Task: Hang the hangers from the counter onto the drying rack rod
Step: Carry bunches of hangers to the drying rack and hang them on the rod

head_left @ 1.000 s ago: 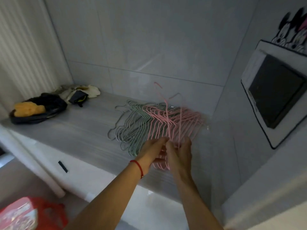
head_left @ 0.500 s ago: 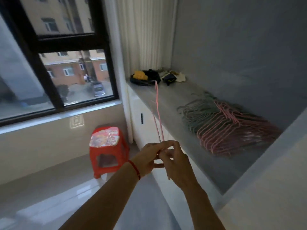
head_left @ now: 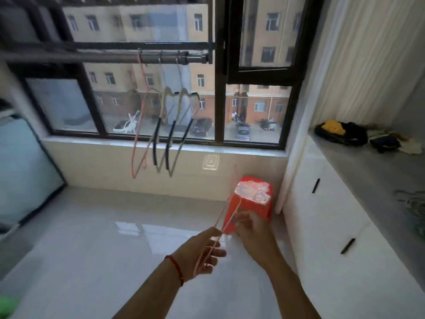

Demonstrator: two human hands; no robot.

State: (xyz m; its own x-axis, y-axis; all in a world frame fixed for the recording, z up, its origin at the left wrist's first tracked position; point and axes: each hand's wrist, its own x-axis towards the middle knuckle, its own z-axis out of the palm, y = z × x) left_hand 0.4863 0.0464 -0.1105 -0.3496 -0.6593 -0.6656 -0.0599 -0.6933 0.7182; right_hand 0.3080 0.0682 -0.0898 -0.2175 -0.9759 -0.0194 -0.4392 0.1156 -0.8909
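- Rod (head_left: 128, 56) runs across the window, up high; three hangers on it already: one pink (head_left: 138, 125), two grey ones with black sleeves (head_left: 171, 125) just beside it, toward the rod's right end.
- Pink hanger (head_left: 226, 215) in hand, low and in front of the red stool (head_left: 253, 203); thin and motion-blurred, hook seems to point up toward the window.
- Left hand (head_left: 202, 252) closed loosely round the hanger's lower wire, fingers curled, red string on the wrist.
- Right hand (head_left: 250, 229) pinching the same hanger a little higher up; exact finger contact is blurred.
- Hanger is well apart from the rod, far below it; not hung yet.
- Desk (head_left: 372, 171) at right: a bit of the hanger pile (head_left: 411, 203) shows at the frame edge, greyish ones, count not readable. Dark bag and cloths at the far end, not part of the task.
- Judgement: early to middle stage. Three up, one in transit, a pile left on the desk as far as the edge of view shows.
- Left to do, likely: lift this one, hook it on the rod beside the others, go back for more.
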